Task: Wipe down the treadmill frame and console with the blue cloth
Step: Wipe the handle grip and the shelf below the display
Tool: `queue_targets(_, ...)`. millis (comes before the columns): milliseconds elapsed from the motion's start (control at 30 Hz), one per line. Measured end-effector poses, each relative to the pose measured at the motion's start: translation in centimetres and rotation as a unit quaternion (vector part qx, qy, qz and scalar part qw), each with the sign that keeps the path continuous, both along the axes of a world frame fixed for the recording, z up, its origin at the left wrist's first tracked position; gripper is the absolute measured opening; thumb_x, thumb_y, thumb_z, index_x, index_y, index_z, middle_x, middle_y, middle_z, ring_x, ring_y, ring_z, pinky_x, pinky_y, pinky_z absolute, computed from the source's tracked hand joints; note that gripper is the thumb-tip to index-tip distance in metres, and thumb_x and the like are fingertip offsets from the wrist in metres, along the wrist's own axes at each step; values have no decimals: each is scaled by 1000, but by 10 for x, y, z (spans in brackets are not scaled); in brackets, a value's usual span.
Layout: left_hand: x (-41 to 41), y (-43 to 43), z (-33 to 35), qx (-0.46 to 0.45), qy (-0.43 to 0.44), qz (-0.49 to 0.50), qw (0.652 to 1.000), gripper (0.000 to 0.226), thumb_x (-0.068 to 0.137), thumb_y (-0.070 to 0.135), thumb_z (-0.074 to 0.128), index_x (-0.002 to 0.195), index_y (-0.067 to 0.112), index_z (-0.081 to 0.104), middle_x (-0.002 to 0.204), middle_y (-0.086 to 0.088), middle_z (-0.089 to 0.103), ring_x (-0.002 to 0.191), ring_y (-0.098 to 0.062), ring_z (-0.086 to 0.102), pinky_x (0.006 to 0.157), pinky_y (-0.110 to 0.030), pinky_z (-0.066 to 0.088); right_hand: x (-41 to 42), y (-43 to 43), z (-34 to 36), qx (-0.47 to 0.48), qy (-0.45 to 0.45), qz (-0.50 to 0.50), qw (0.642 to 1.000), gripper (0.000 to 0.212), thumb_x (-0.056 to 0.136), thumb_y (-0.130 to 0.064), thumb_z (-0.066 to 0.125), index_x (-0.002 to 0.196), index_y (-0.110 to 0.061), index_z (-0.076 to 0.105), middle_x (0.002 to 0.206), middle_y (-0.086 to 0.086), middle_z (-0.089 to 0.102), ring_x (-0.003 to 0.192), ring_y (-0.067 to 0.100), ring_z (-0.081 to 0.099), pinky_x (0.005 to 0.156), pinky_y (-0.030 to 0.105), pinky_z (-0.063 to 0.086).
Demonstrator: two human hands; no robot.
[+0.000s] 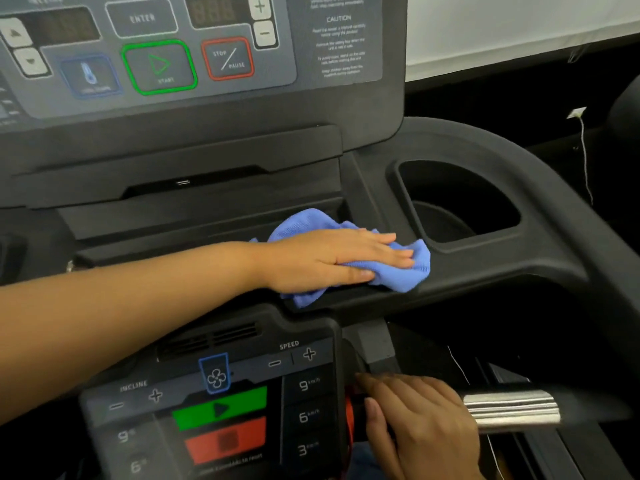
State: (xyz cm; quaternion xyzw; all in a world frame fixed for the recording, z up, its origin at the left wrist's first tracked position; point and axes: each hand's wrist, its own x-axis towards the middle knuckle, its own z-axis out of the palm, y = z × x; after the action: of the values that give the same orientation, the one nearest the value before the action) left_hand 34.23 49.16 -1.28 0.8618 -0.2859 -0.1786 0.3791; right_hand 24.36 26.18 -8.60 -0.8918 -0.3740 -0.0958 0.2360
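**Cloth pressed on the console ledge**

The blue cloth (398, 275) lies bunched on the black console ledge (485, 268), its long axis running left to right, just beside the cup holder (457, 202). The left hand (329, 261) presses it with straight fingers. The right hand (415, 420) grips the handlebar (512, 407). A white wall (519, 22) stands behind.

The blue cloth (398, 271) is a soft woven rag, bunched into loose folds. It lies on a flat black ledge of the treadmill frame (554, 216), flattened under the palm and straight fingers of the left hand (322, 258). Its edges stick out past the hand at 12, 3 and 6 o'clock. The frame is matte black moulded plastic, with a deep cup hollow (457, 202) at 2 o'clock from the cloth. The console (221, 109) rises at 11 o'clock, a grey tilted face with a green-ringed start key and a red-ringed stop key. Its lower panel (221, 410) sits at 7 o'clock.
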Motion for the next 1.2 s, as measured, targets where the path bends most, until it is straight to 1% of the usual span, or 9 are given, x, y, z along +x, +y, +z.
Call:
queue_targets(167, -16, 18, 9, -17, 67, 30, 997, 40, 98, 0, 43, 138, -3, 40, 145, -1, 38, 114, 21, 44, 95, -1, 33, 1, 3, 4, -16, 5, -8, 1000, 46, 96, -41, 30, 100, -28, 73, 94, -12, 72, 82, 7, 69, 79, 22, 39)
queue_targets(267, -28, 29, 10, -24, 63, 48, 997, 39, 98, 11, 44, 138, 9, 45, 145, 6, 44, 131, 4, 39, 111, -27, 32, 1, 4, 9, -39, 33, -7, 999, 49, 97, -42, 26, 105, -27, 71, 105, -11, 71, 86, 7, 68, 78, 22, 39)
queue_targets(433, -51, 54, 8, -27, 104, 97, 990, 36, 96, 20, 47, 132, 22, 52, 140, 17, 49, 136, 1, 34, 114, -20, 22, 3, 4, 17, -24, 59, -16, 998, 39, 94, -39, 34, 112, -25, 65, 114, -9, 67, 94, 8, 65, 78, 26, 47)
queue_targets(700, -95, 94, 23, 37, 66, 153, 985, 41, 91, 46, 43, 130, 37, 52, 132, 20, 55, 124, -1, 49, 106, -21, 35, 68, 35, 50, 36, -57, -41, 997, 42, 94, -25, 42, 132, -9, 51, 144, 9, 43, 136, 20, 34, 111, 28, 21)
queue_targets(800, -126, 117, 20, 29, 55, 217, 974, 38, 89, 52, 45, 125, 47, 56, 122, 16, 61, 97, -8, 65, 83, -45, 54, 102, 52, 50, -4, -18, -64, 998, 49, 99, -32, 34, 144, -13, 34, 155, 5, 23, 145, 15, 13, 117, 34, 12)
queue_targets(867, -149, 133, 16, 9, 58, 253, 966, 39, 85, 59, 44, 124, 54, 53, 118, 14, 62, 75, -15, 67, 61, -48, 56, 113, 57, 43, -4, 14, -62, 998, 53, 98, -32, 29, 147, -13, 28, 157, 4, 19, 145, 13, 7, 119, 34, 6)
queue_targets(967, -173, 160, 10, 89, -60, 221, 969, 38, 93, 59, 35, 132, 60, 39, 136, 26, 47, 121, -1, 51, 103, -26, 38, 114, 58, 38, 22, 49, -54, 997, 55, 96, -30, 25, 148, -11, 25, 157, 4, 19, 145, 12, 7, 117, 27, -1)
queue_targets(1067, -173, 174, -1, 177, -147, 181, 956, 43, 100, 48, 24, 143, 47, 31, 145, 25, 39, 139, -7, 32, 113, -23, 22, 116, 57, 38, 24, 79, -25, 996, 59, 96, -37, 20, 148, -10, 25, 156, 3, 20, 144, 7, 7, 117, 25, 0)
queue_targets(1200, -141, 167, -12, 237, -153, 214, 935, 44, 89, 71, 7, 133, 69, 2, 147, 40, 3, 145, -11, 7, 115, -27, 4, 129, 40, 42, -46, 71, 14, 996, 60, 96, -43, 13, 149, -16, 23, 156, -3, 20, 141, -1, 2, 116, 23, -4)
